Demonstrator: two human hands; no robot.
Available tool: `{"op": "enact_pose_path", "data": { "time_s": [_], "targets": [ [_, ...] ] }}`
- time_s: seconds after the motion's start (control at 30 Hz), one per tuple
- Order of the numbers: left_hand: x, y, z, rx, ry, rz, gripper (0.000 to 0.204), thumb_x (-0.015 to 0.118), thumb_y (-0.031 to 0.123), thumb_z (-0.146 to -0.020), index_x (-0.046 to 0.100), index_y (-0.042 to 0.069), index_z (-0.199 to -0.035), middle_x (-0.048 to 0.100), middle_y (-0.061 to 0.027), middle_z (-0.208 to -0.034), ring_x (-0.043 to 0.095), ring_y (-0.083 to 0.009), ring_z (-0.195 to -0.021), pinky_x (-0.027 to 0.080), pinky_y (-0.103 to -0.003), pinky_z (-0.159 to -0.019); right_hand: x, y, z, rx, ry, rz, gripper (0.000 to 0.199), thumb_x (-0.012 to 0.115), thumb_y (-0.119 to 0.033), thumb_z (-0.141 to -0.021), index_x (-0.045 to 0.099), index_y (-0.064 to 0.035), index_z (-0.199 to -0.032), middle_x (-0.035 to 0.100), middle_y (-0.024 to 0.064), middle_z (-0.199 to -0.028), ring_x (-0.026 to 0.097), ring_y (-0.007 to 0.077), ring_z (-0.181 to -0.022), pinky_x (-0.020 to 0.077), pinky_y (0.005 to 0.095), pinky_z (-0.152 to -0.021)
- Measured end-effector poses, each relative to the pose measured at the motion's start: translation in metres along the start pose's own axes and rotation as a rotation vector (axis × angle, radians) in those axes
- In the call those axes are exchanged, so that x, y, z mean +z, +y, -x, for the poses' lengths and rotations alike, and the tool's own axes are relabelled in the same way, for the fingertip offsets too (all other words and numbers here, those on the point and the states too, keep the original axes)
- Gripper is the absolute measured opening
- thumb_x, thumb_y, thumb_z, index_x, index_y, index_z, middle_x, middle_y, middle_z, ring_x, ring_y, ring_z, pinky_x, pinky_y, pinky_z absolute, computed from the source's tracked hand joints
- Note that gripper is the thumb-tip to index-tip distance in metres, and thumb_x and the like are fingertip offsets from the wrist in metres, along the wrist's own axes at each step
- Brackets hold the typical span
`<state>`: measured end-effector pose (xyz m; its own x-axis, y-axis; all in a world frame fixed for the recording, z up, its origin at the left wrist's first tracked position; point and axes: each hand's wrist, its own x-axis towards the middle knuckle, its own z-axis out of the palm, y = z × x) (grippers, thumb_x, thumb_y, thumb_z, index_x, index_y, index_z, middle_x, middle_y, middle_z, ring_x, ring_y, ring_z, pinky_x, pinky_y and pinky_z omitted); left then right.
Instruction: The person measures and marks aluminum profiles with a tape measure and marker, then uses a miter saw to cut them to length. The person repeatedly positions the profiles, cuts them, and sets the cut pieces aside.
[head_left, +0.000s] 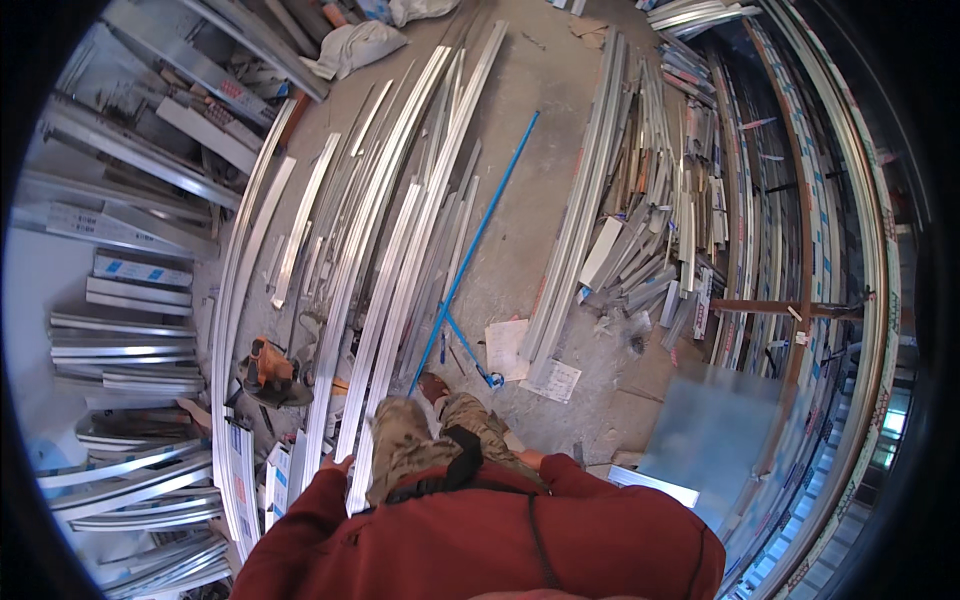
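My left hand (341, 464) shows at the end of a dark red sleeve, beside long silver metal profiles (362, 455) laid over the floor. Its fingers look apart, and I make out nothing in them; whether they touch a profile is unclear. Only a strip of my right hand (528, 458) shows, low beside my trouser leg (470, 415), its fingers hidden. In front of my feet, a long thin blue bar (490, 212) lies slanting across the floor. A shorter blue strip (466, 346) meets it and reaches a small blue tape measure (494, 380).
Sheets of paper (508, 348) lie ahead on the concrete. An orange power tool (268, 370) stands at left among profiles. Racks of stacked profiles (125, 345) line the left wall. Offcuts (640, 250) heap up at right, near a translucent sheet (705, 430) and upright bars (815, 250).
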<state>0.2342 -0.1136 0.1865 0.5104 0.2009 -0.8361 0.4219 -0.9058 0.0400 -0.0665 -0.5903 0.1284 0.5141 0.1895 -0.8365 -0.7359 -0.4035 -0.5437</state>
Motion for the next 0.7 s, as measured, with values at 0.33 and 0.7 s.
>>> {"op": "enact_pose_path", "data": {
  "time_s": [0.33, 0.7],
  "targets": [
    [0.009, 0.194, -0.028, 0.230, -0.518, -0.406, 0.079, 0.032, 0.071, -0.092, 0.064, 0.005, -0.123, 0.062, -0.0213, -0.123, 0.055, -0.0359, -0.115, 0.040, -0.045, -0.098, -0.166, -0.017, 0.063, 0.264, -0.012, -0.132, 0.055, 0.065, -0.055, -0.080, 0.072, -0.0007, -0.091, 0.070, 0.0188, -0.092, 0.067, 0.0298, -0.084, 0.0507, 0.0435, -0.071],
    [0.017, 0.470, -0.097, 0.061, -0.483, 0.113, 0.068, 0.044, 0.066, -0.091, 0.059, 0.007, -0.122, 0.068, -0.0175, -0.104, 0.064, -0.0328, -0.083, 0.050, -0.047, -0.073, -0.519, -0.064, 0.033, 0.228, 0.715, -1.031, 0.034, 0.058, -0.040, -0.091, 0.069, -0.0079, -0.093, 0.069, 0.0042, -0.088, 0.064, 0.0150, -0.072, 0.0497, 0.0383, -0.057]
  ]
}}
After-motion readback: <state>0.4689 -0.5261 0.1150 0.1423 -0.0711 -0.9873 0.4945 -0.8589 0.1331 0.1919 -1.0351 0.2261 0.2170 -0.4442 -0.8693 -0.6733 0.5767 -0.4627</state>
